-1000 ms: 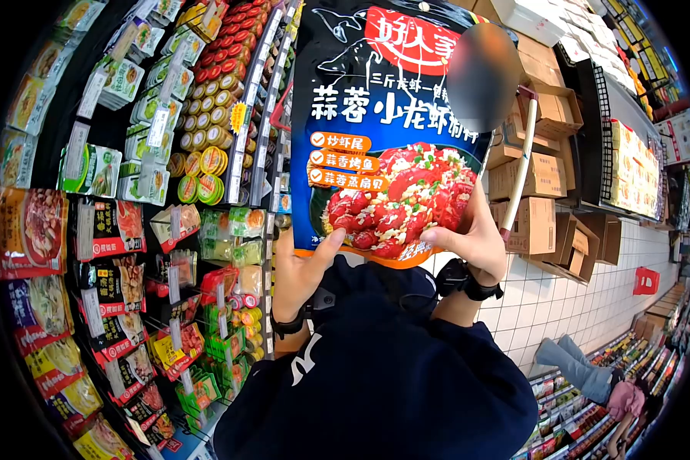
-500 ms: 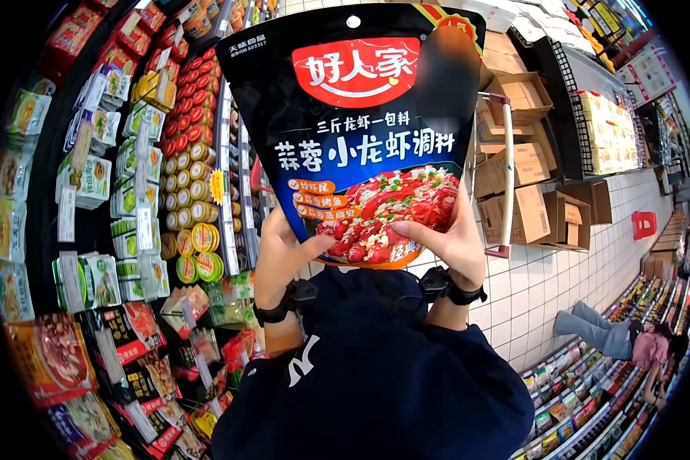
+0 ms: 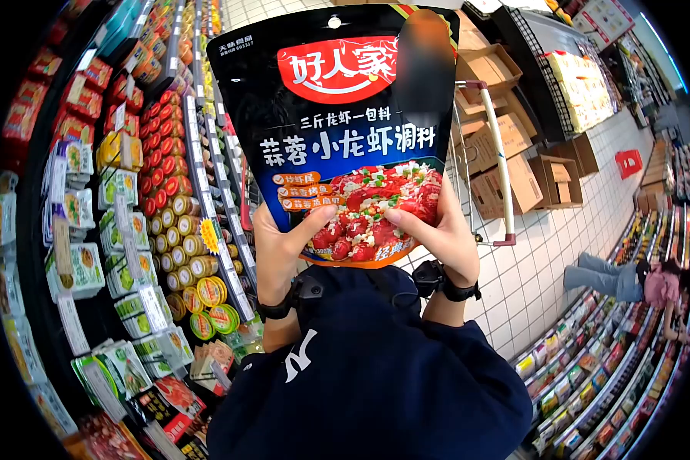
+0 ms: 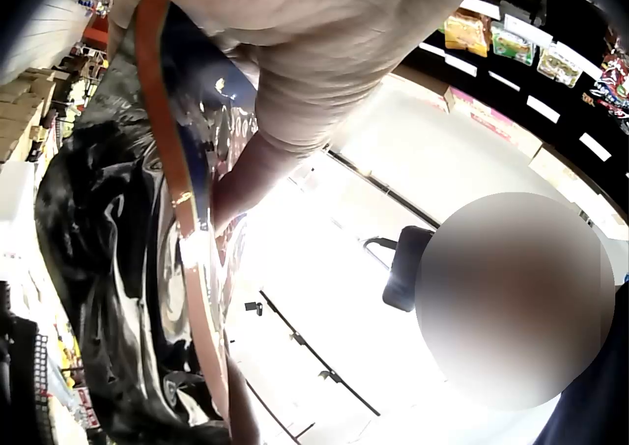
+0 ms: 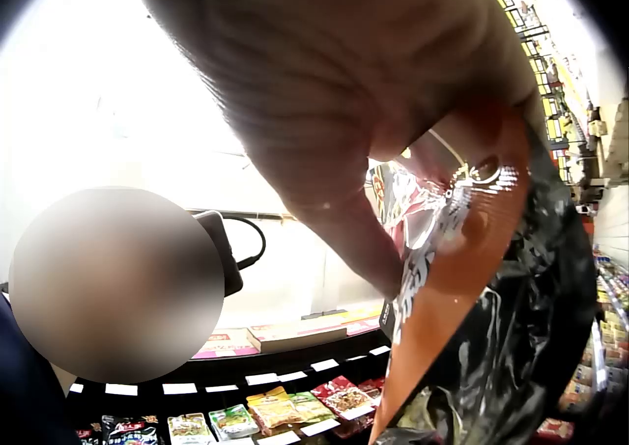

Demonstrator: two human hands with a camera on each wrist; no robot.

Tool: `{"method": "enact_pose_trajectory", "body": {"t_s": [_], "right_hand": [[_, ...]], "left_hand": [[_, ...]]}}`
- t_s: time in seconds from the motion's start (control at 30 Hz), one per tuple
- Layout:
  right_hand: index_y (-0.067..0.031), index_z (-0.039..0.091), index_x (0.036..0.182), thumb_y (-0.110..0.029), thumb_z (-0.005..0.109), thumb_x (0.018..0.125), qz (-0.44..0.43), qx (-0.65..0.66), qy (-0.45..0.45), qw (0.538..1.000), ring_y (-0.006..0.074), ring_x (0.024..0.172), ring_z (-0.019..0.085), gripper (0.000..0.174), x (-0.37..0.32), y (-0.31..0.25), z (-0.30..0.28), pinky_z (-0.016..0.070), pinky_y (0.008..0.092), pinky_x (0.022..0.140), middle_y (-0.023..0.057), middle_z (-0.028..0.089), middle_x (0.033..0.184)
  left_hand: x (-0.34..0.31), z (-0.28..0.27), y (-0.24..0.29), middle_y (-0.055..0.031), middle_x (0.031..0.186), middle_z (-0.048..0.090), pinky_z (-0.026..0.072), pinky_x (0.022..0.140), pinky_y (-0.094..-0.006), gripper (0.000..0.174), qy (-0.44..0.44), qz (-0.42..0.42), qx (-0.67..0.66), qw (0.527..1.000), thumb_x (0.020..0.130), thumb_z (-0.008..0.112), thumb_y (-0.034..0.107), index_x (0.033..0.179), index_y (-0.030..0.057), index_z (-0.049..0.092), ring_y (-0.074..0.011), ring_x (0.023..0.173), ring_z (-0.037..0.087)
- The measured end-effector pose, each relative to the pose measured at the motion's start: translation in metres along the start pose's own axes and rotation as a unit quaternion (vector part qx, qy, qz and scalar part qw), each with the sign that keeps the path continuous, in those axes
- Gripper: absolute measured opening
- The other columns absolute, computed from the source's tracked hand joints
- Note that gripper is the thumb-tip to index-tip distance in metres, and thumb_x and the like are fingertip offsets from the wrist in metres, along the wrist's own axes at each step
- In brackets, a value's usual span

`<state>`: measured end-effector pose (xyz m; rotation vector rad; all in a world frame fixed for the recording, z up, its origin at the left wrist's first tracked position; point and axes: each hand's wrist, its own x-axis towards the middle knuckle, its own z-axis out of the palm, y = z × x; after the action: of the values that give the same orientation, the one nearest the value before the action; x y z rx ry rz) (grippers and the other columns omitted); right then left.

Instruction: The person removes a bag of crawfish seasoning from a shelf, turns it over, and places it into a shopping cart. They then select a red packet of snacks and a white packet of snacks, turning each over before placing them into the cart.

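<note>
A large black and blue seasoning pouch [image 3: 345, 142] with a red logo and a picture of crayfish faces the head camera, held upright in front of the chest. My left hand [image 3: 282, 249] grips its lower left side, the thumb across the front. On the lower right side my right hand [image 3: 452, 241] does the same, its thumb lying over the crayfish picture. In the left wrist view the pouch [image 4: 108, 239] shows its orange bottom edge and crinkled black back. The right wrist view has the right hand [image 5: 364, 82] pinching the orange lower edge. The fingers behind the pouch are hidden in the head view.
Shelves of packets and jars [image 3: 184, 253] run along the left. A shopping cart [image 3: 498, 161] stands just right of the pouch, beside cardboard boxes [image 3: 506, 188]. Farther right are a red basket [image 3: 629, 164] on the tiled floor and a person [image 3: 659, 291] by low shelves.
The pouch came lower and left in the head view, showing its top edge, then shifted slightly more left. Both hands keep their grip. The shelves have swung round as the view turned.
</note>
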<state>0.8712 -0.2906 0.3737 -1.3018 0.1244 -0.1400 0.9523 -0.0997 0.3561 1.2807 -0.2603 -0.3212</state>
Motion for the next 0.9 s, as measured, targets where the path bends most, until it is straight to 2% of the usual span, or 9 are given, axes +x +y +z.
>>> {"method": "enact_pose_trajectory", "body": {"t_s": [0.1, 0.13, 0.27, 0.5, 0.7, 0.77, 0.9], "right_hand": [[0.0002, 0.036, 0.131, 0.001, 0.068, 0.080, 0.022, -0.024, 0.050, 0.998, 0.0133, 0.100, 0.060, 0.060, 0.000, -0.001, 0.002, 0.0505, 0.0282, 0.085, 0.0099, 0.059, 0.113], [-0.0001, 0.039, 0.128, 0.001, 0.069, 0.080, -0.028, -0.014, 0.056, 0.998, 0.0129, 0.098, 0.061, 0.057, 0.003, 0.006, 0.002, 0.0509, 0.0279, 0.084, 0.0093, 0.060, 0.112], [0.0007, 0.043, 0.124, 0.002, 0.069, 0.079, -0.019, -0.013, 0.102, 0.995, 0.0134, 0.098, 0.061, 0.052, 0.010, 0.011, 0.003, 0.0509, 0.0281, 0.084, 0.0092, 0.061, 0.110], [0.0014, 0.042, 0.126, 0.002, 0.069, 0.079, -0.027, -0.016, 0.132, 0.991, 0.0129, 0.096, 0.061, 0.053, 0.018, 0.019, 0.005, 0.0508, 0.0279, 0.083, 0.0093, 0.062, 0.109], [0.0022, 0.029, 0.135, -0.002, 0.070, 0.080, 0.010, -0.013, 0.100, 0.995, 0.0138, 0.104, 0.058, 0.069, 0.024, 0.013, 0.003, 0.0492, 0.0279, 0.087, 0.0119, 0.056, 0.118], [0.0033, 0.025, 0.138, -0.004, 0.071, 0.079, -0.004, -0.069, 0.096, 0.993, 0.0136, 0.109, 0.054, 0.075, 0.020, 0.025, 0.000, 0.0471, 0.0278, 0.091, 0.0130, 0.053, 0.121], [0.0048, 0.022, 0.138, -0.006, 0.072, 0.079, -0.005, -0.047, 0.023, 0.999, 0.0131, 0.112, 0.051, 0.078, 0.024, 0.011, 0.002, 0.0443, 0.0294, 0.095, 0.0114, 0.051, 0.124]], "left_hand": [[0.009, -0.002, -0.004, -0.0066, 0.090, 0.068, 0.0504, 0.071, -0.0223, 0.019, -0.025, -0.014, -0.007, 1.000, 0.078, 0.070, -0.001, 0.096, -0.0017, 0.065, -0.0079, 0.076, 0.063], [0.011, -0.002, -0.006, -0.0065, 0.090, 0.068, 0.0502, 0.071, -0.0222, 0.019, -0.031, -0.016, -0.012, 0.999, 0.078, 0.070, -0.001, 0.096, -0.0017, 0.065, -0.0077, 0.076, 0.063], [0.025, -0.004, -0.013, -0.0061, 0.090, 0.068, 0.0500, 0.072, -0.0221, 0.020, -0.050, -0.030, -0.003, 0.998, 0.078, 0.071, -0.001, 0.096, -0.0018, 0.064, -0.0078, 0.077, 0.063], [0.037, -0.008, -0.023, -0.0067, 0.094, 0.068, 0.0504, 0.074, -0.0236, 0.024, -0.059, -0.048, -0.012, 0.997, 0.078, 0.071, 0.001, 0.101, -0.0015, 0.062, -0.0089, 0.079, 0.063], [0.050, -0.008, -0.020, -0.0084, 0.093, 0.067, 0.0513, 0.073, -0.0241, 0.024, -0.015, -0.069, -0.072, 0.995, 0.078, 0.069, -0.001, 0.101, -0.0027, 0.060, -0.0103, 0.079, 0.064], [0.053, -0.012, -0.022, -0.0088, 0.093, 0.067, 0.0517, 0.073, -0.0242, 0.025, 0.006, -0.035, -0.057, 0.998, 0.077, 0.068, -0.003, 0.101, -0.0027, 0.060, -0.0110, 0.078, 0.065], [0.058, -0.017, -0.020, -0.0088, 0.094, 0.067, 0.0514, 0.075, -0.0243, 0.026, -0.008, -0.034, -0.066, 0.997, 0.077, 0.068, -0.003, 0.103, -0.0024, 0.060, -0.0118, 0.080, 0.065]]}}
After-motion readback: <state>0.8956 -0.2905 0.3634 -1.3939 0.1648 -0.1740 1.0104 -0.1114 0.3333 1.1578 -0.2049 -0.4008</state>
